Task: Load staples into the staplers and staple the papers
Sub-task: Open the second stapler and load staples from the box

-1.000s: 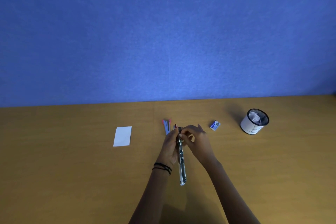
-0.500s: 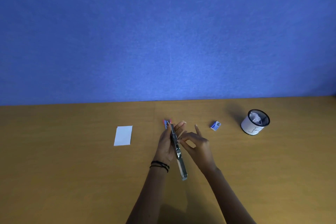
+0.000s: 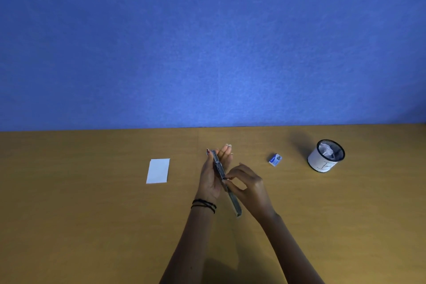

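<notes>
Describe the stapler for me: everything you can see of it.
The stapler is long, slim, grey metal by its look, seemingly opened out straight. It slants above the table, far half lying along the open palm of the left hand, the right hand pinching its middle, near end free. Whether staples are inside cannot be told.

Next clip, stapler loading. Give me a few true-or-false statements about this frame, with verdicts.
1. The right hand pinches the stapler near its middle. True.
2. The white paper lies to the right of both hands. False: it lies to their left.
3. The staple box sits inside the white cup. False: it lies on the table, apart from the cup.
4. On the left hand, the fingers are straight alongside the stapler. True.
</notes>
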{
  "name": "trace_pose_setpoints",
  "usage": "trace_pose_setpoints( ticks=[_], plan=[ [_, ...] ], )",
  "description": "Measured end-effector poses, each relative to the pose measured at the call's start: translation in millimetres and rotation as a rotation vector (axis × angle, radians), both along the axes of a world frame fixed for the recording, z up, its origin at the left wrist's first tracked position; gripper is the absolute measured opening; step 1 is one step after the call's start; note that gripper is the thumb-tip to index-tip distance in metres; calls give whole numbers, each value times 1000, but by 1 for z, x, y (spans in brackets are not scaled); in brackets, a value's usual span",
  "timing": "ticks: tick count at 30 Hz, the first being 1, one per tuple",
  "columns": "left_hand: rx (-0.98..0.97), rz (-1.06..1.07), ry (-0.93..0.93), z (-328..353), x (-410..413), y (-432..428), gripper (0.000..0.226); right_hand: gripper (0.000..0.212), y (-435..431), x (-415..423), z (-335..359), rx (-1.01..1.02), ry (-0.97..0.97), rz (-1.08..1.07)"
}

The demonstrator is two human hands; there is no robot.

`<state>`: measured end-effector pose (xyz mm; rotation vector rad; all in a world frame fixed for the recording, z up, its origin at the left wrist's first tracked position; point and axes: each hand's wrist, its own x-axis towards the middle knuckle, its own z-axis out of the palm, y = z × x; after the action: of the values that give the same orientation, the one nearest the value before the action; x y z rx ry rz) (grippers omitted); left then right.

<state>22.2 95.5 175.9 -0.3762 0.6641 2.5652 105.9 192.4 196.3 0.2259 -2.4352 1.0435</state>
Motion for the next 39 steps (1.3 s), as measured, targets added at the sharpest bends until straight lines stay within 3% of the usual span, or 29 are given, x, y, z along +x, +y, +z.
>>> trace_pose_setpoints(
  ticks=[7, 10, 14, 22, 24, 26, 29, 32, 35, 39],
  plan=[
    [-213, -68, 125, 7, 13, 13, 42, 10, -6, -1, -9, -89, 75, -144],
    [-429, -158, 266, -1, 23, 15, 45, 10, -6, -3, -11, -144, 129, -216],
    [-685, -125, 451, -10, 29, 12, 34, 12, -3, -7, -14, -171, 187, -251],
    [-741, -37, 424, 0, 26, 13, 33, 10, -1, -8, -22, -301, 108, -225],
    [-833, -52, 417, 1, 24, 11, 36, 8, -2, -8, -25, -436, -9, -230],
    [-997, -99, 442, -1, 22, 8, 37, 10, -2, -10, -31, -721, -237, -244],
    [-1411, -224, 622, -10, 18, 6, 30, 13, -1, -12, -47, -1271, -540, -308],
    [-1724, -408, 838, -17, 21, 12, 32, 33, 1, -10, -63, -1690, -649, -293],
    [-1941, -599, 1029, -21, 27, 21, 35, 52, 1, -9, -72, -1877, -685, -300],
    [-1975, -722, 1168, -20, 33, 27, 39, 49, 3, -9, -80, -1886, -710, -330]
  ],
)
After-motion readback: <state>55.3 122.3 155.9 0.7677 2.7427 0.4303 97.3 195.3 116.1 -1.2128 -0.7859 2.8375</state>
